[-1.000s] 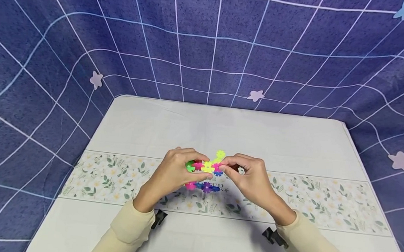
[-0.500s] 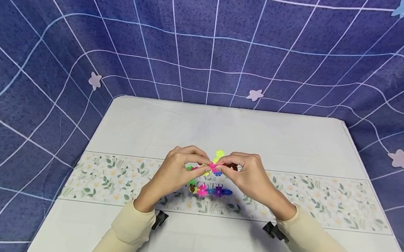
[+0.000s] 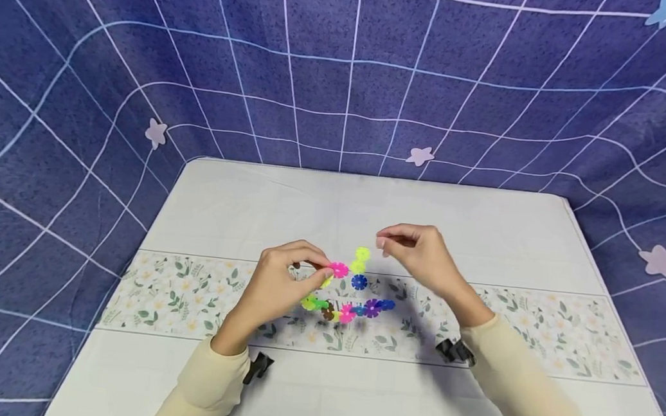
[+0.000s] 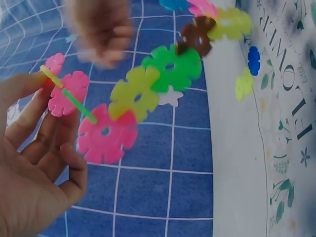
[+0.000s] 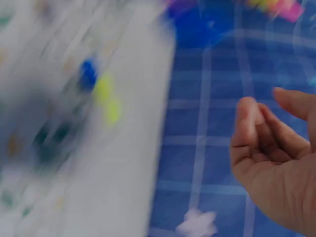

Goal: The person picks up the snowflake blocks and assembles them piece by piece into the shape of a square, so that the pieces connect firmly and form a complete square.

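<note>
My left hand (image 3: 278, 278) pinches one end of a chain of interlocking flower-shaped plastic discs (image 3: 347, 313), held above the table. In the left wrist view, thumb and fingers grip a yellow disc (image 4: 52, 77) between two pink ones. From there the chain runs through green, pink (image 4: 106, 133), yellow, green (image 4: 173, 66) and brown (image 4: 196, 37) discs. Its other end, purple and blue (image 3: 385, 305), hangs free. My right hand (image 3: 422, 256) is raised with loosely bent fingers, holding nothing; thumb and fingertips stand apart in the right wrist view.
Loose on the table lie a blue disc (image 3: 359, 282) and two yellow discs (image 3: 362, 254), between the two hands. A floral printed band (image 3: 533, 325) crosses the white table (image 3: 252, 202). A blue gridded curtain (image 3: 319, 78) surrounds its far side and flanks.
Both hands were together at a pink disc. My right hand has let go and moved up and to the right; my left has shifted slightly left with the chain.
</note>
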Tool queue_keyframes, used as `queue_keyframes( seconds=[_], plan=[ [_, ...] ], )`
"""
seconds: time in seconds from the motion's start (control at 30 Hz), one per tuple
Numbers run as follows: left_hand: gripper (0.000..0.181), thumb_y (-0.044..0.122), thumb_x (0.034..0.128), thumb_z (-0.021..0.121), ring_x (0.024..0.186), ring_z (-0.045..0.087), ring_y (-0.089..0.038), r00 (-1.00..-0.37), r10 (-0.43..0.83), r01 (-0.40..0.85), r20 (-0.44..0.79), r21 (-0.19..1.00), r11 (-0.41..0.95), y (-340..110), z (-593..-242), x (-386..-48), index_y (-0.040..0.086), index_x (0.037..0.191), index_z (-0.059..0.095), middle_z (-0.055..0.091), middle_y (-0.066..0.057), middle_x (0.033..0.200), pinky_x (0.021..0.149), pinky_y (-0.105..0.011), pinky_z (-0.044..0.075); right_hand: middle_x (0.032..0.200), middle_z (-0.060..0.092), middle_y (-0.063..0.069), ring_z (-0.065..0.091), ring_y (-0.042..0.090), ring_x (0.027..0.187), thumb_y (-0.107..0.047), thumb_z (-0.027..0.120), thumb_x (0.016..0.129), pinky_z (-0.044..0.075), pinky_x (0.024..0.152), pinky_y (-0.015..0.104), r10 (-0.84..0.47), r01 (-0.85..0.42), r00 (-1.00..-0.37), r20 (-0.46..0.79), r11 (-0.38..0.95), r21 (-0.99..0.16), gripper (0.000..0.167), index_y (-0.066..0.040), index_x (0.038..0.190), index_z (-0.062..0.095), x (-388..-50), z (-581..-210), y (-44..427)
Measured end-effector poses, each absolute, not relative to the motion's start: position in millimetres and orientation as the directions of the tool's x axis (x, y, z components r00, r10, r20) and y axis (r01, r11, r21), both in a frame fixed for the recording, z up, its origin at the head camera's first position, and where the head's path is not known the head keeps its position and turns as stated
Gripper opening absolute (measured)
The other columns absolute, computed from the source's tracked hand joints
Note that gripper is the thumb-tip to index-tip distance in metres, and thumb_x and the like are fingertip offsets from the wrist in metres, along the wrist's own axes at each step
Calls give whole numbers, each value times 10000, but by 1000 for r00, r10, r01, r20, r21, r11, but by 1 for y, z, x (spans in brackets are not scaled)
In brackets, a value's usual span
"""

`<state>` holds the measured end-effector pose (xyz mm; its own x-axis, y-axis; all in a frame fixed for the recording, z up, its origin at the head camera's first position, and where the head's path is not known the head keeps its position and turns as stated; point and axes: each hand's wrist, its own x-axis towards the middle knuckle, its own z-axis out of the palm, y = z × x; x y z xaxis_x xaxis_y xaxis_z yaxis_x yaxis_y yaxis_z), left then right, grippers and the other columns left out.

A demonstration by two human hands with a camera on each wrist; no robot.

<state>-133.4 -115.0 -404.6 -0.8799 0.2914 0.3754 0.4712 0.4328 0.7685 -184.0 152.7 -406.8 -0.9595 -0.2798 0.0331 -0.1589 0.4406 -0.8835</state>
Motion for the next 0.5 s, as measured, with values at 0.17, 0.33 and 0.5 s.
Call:
queue_keyframes(
  seconds=[0.17,0.33,0.5],
  plan=[
    [55,152,904,808,835,668,-86,-900,234,433,367,806,403,-122,-402,-134,194,940,813,777,62,966,736,-270,512,1080,786,146,747,273,961,-147,714,966,620,822,331,-294,-123,-952,-82,615,-779,267,-9,1191,753,-220,-461,168],
    [67,183,909,809,814,654,-91,-942,177,331,284,868,370,-126,-401,-131,202,972,819,788,67,909,788,-307,536,1080,770,143,723,229,946,-125,727,957,613,832,364,-375,-236,-925,-53,681,-693,300,10,1225,735,-237,-500,157],
    [84,208,900,820,844,685,-106,-958,141,283,249,901,329,-126,-401,-129,193,983,823,800,42,907,821,-277,540,1005,733,105,666,190,878,-124,760,932,584,807,371,-458,-392,-888,34,718,-576,252,-21,1162,770,-245,-506,140]
  ],
)
